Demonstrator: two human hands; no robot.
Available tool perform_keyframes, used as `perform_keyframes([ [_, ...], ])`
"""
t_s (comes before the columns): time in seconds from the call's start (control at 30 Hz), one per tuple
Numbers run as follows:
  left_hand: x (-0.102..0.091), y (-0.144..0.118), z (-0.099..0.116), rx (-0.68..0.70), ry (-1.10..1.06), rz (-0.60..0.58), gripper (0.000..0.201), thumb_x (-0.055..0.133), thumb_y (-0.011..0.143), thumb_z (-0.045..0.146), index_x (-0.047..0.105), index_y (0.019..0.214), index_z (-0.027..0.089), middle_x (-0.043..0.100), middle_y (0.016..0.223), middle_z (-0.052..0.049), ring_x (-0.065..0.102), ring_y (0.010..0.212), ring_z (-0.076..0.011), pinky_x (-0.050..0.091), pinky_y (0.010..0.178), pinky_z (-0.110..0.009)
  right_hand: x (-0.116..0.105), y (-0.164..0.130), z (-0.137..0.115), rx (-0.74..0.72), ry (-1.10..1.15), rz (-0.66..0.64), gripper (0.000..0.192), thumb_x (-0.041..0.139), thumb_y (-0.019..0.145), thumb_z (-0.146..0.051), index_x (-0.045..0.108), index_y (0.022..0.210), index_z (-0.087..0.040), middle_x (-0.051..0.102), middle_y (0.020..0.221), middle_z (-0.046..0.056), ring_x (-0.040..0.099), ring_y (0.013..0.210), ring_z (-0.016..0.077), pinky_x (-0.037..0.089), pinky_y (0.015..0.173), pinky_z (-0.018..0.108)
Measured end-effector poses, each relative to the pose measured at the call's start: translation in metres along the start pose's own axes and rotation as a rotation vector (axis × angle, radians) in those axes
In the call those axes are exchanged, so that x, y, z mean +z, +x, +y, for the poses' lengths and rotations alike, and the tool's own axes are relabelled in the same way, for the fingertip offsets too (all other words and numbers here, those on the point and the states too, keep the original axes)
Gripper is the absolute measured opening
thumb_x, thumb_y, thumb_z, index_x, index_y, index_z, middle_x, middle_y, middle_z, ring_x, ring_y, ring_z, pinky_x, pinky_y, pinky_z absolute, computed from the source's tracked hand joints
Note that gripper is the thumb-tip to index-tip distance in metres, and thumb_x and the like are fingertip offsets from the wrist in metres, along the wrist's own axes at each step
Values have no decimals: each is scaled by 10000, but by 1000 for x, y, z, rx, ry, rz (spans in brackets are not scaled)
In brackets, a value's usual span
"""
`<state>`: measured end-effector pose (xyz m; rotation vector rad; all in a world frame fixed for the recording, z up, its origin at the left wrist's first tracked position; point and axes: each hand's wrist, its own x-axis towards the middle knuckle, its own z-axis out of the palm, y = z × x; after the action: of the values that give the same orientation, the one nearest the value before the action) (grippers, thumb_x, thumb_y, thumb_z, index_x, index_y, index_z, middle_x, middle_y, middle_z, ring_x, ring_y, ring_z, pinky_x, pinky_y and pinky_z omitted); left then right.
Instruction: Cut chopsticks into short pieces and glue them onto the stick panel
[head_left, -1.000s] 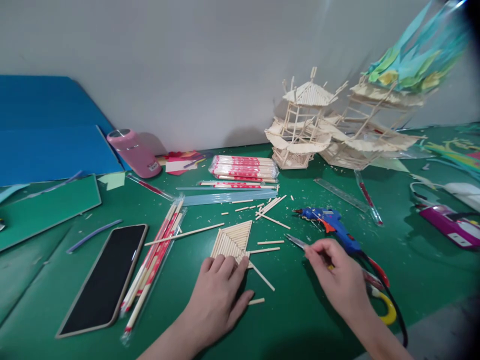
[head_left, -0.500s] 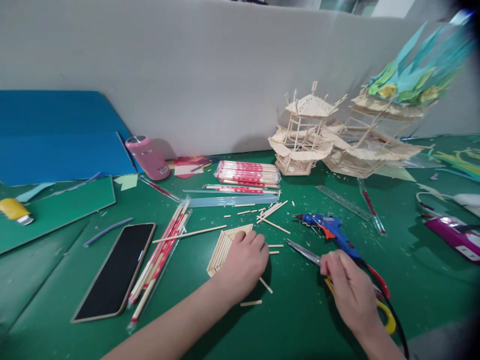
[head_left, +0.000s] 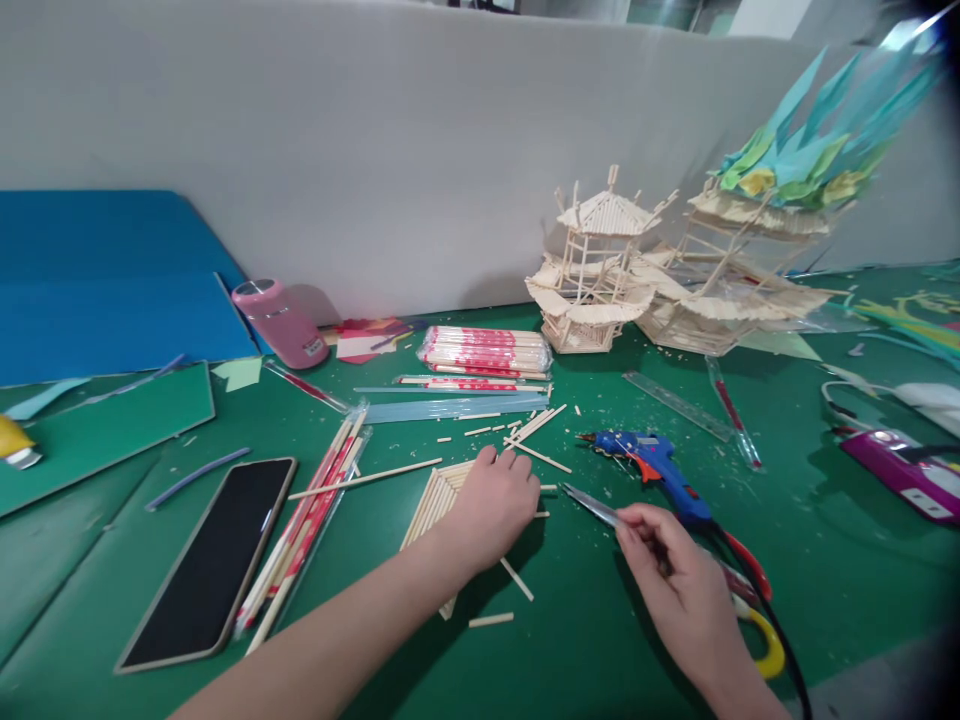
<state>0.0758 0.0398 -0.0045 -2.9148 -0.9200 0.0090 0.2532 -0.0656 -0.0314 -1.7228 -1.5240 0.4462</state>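
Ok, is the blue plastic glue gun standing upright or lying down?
Lying down: the blue plastic glue gun is on its side, nozzle and handle stretched along the green tabletop.

Panel (head_left: 429,508): pale sticks set side by side in angled rows, partly hidden
Scissors (head_left: 592,504): silver tips, yellow loop handle; right of the panel

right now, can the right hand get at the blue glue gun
Probably yes: the blue glue gun lies just beyond the right hand, with nothing seen blocking the way, but that hand holds a pointed metal tool and would likely need freeing first.
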Motion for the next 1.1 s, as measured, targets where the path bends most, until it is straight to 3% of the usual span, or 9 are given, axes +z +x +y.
perform_keyframes([
  [0.17,-12,-15,12,47,-120,8,48,474,770,118,511,758,146,593,701,-47,558,637,-177,363,599,-313,15,9,-15,-212,-3,-134,293,418,874,-288,465,1159,-238,529,1077,70,511,988,189,443,792,296],
  [0.27,-18,-25,17,83,-203,19,31,457,786,173,487,782,165,594,706,-15,554,637,-156,367,589,-290,24,13,-23,-257,26,-259,185,360,899,-269,535,935,-221,551,896,44,523,856,174,425,728,300],
  [0.33,-21,-32,16,76,-252,27,64,421,815,188,466,771,173,586,682,0,544,611,-140,369,582,-277,26,14,-29,-240,49,-323,233,331,910,-276,499,763,-210,521,736,14,503,709,154,402,637,287],
  [0.53,-27,-51,10,21,-337,43,128,411,862,216,442,740,188,564,648,16,529,578,-124,367,525,-234,20,15,-36,-178,85,-304,267,320,913,-299,469,709,-212,501,677,-8,484,645,137,368,577,255],
  [0.7,-18,-61,-26,-158,-257,65,198,370,855,153,485,695,174,579,640,-15,529,587,-144,383,549,-254,13,9,-20,-124,25,-227,198,376,894,-309,534,806,-227,577,778,11,545,737,158,423,639,255],
  [0.9,2,-70,-89,-428,-41,74,265,318,809,63,562,732,130,592,679,-90,546,649,-217,379,575,-325,18,-5,-3,-308,-166,-372,191,401,874,-231,591,852,-229,580,826,44,560,772,178,466,679,309],
  [1.0,5,-61,-93,-413,4,75,195,389,820,119,581,853,135,598,828,-104,548,794,-245,394,632,-346,22,-8,-3,-325,-219,-316,146,453,844,-237,598,858,-229,548,912,66,555,854,200,476,707,329],
  [1.1,4,-37,-80,-317,22,71,144,454,831,173,584,892,158,590,891,-82,536,852,-237,401,694,-366,27,-11,-5,-358,-206,-193,144,500,813,-221,586,927,-219,528,975,88,542,916,219,483,740,348],
])
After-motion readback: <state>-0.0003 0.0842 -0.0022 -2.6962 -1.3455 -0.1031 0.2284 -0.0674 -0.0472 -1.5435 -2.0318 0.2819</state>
